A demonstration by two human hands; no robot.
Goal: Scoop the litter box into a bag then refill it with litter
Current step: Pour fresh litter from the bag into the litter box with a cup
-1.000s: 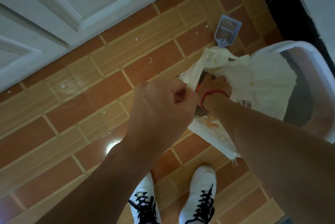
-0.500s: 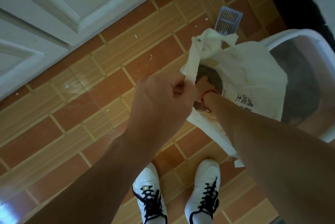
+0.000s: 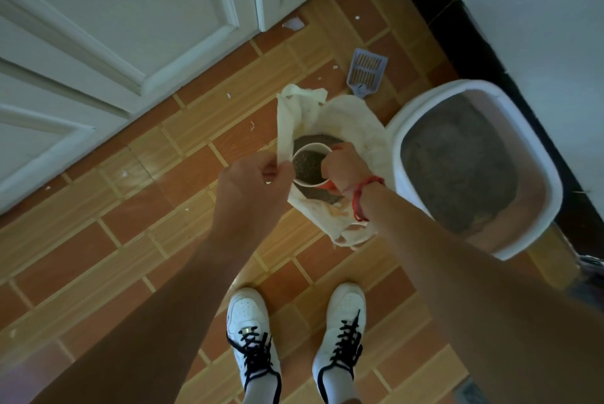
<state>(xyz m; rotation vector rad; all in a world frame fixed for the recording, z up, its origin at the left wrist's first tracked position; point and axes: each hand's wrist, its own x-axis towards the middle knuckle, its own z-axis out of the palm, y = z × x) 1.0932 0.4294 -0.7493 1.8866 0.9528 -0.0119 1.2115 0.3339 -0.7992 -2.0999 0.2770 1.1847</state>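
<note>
Left hand (image 3: 253, 176): pinched on the rim of the cream woven litter bag (image 3: 351, 122), holding it open.
Right hand (image 3: 343, 168): clamped on a white paper cup (image 3: 309, 165) full of dark granules, above the bag's mouth.
Litter box (image 3: 405, 132): white-rimmed plastic tub, just right of the bag, grey litter inside.
Scoop (image 3: 366, 71): pale blue slotted plastic, on the tiled floor beyond the bag.
</note>
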